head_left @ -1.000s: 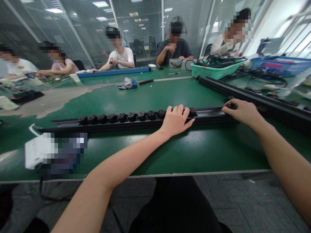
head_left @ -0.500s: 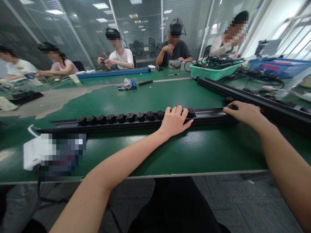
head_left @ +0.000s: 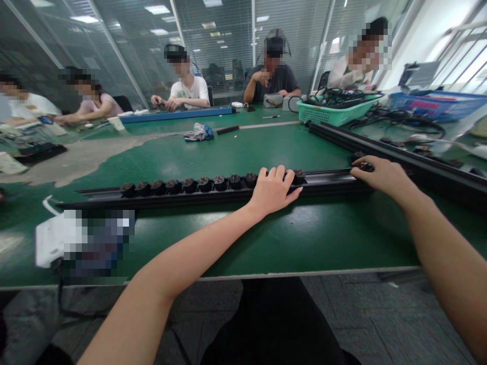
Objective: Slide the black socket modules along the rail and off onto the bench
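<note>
Lying lengthwise on the table (head_left: pixel 236 248): black rail (head_left: pixel 329 177), with a row of sockets (head_left: pixel 189 185) along much of its length. Done, judging from the row: the rail's middle and most of its left half. Bare: a stretch right of the row, plus the rail's left tip. Over the row, left hand (head_left: pixel 272 190) with fingers spread, hiding any sockets beneath. At the rail's right end, right hand (head_left: pixel 378 175) pinching a small dark piece (head_left: pixel 366 166). Hard to make out: the dark piece's shape, the covered rail end, any fastenings.
</note>
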`<state>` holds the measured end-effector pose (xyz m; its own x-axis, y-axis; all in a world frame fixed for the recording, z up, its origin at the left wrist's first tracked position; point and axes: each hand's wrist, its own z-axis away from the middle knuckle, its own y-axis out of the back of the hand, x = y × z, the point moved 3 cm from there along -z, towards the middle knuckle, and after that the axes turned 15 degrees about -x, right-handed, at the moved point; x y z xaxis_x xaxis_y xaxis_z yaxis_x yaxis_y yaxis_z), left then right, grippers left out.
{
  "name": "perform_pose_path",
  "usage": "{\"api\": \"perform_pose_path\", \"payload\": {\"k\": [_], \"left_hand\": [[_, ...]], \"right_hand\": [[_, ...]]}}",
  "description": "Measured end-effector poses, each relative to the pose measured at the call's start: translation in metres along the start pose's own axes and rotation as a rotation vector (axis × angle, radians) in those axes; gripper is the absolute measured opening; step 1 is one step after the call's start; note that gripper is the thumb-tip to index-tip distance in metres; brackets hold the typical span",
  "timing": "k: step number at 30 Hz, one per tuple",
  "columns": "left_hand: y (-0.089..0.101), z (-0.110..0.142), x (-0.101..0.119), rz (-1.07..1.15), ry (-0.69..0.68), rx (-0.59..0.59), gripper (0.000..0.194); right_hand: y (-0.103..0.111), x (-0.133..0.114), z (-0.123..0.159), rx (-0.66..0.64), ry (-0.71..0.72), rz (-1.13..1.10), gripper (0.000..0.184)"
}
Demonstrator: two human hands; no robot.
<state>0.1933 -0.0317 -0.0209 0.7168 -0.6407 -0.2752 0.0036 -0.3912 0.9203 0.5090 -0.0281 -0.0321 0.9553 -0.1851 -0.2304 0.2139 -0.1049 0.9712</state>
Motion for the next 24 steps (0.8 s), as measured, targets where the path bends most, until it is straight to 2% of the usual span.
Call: {"api": "perform_pose_path", "payload": {"k": [7,24], "left_hand": [[0.0,0.0,0.0,-0.013,0.002,0.004,0.057],[0.0,0.001,0.0,-0.016,0.001,-0.005,0.057]], "right_hand": [[0.002,0.001,0.001,-0.059,-0.109,-0.039,0.054],[0.0,0.022,-0.008,-0.064,-0.175,-0.005,0.051]]}}
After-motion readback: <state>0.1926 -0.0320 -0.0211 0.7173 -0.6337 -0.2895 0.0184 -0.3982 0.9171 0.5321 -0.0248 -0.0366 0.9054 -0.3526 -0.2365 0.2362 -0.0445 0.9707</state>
